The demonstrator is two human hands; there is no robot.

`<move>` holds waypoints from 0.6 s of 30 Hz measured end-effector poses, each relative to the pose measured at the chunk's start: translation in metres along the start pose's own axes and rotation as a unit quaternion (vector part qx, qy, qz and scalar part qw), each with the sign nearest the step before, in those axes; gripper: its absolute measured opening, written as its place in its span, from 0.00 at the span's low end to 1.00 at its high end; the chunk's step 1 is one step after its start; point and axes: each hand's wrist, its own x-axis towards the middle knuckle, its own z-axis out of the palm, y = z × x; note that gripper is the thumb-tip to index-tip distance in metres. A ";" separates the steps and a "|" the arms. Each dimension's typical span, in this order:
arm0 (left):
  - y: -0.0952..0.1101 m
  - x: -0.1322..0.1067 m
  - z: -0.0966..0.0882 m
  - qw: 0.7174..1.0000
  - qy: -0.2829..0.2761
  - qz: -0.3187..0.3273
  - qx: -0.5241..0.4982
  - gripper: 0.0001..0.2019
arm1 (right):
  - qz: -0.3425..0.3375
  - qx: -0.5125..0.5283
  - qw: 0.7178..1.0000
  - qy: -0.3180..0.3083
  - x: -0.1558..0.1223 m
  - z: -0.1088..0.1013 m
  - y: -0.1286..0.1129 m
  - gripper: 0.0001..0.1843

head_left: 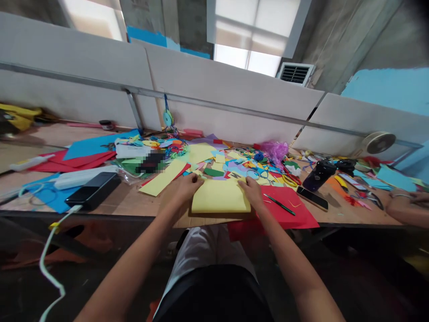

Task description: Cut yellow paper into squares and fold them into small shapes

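Both your forearms reach forward from the near side, angling inward over the near edge of the brown wooden table [136,203]. Your left hand [190,185] has its fingers curled and closed on the far left corner of the folded yellow paper sheet [221,197]; your right hand [252,190] grips its far right corner, thumb on top. The sheet lies between your hands, right at the near side of the table, its rounded fold toward you, over a piece of brown cardboard [201,220].

On the right, your forearm crosses the red paper sheet [295,210], which overhangs the near edge and carries a slim green pen [279,205]. On the far side, mixed coloured paper scraps [234,165] crowd close to your fingertips. To the left, brown tabletop shows between your forearm and the black rectangular power bank [95,190].
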 end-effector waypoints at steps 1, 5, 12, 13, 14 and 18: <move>-0.002 0.000 0.001 0.999 -0.005 0.000 0.036 0.08 | 0.001 -0.022 1.000 -0.010 0.002 0.008 0.003 0.15; 0.001 -0.009 -0.003 0.983 -0.036 0.019 0.181 0.05 | 0.006 -0.087 0.995 -0.044 -0.002 0.026 0.011 0.11; 0.020 -0.011 0.004 0.902 -0.122 0.150 0.386 0.31 | 0.003 -0.144 0.987 -0.069 -0.003 0.031 0.013 0.11; 0.022 -0.014 0.012 0.889 -0.152 0.174 0.396 0.30 | 0.002 -0.147 0.987 -0.070 -0.003 0.031 0.013 0.11; 0.024 -0.017 0.021 0.880 -0.190 0.186 0.393 0.29 | 0.001 -0.149 0.986 -0.070 -0.003 0.031 0.013 0.11; 0.017 -0.036 0.053 0.872 -0.237 0.183 0.386 0.27 | -0.002 -0.147 0.987 -0.063 -0.003 0.031 0.014 0.11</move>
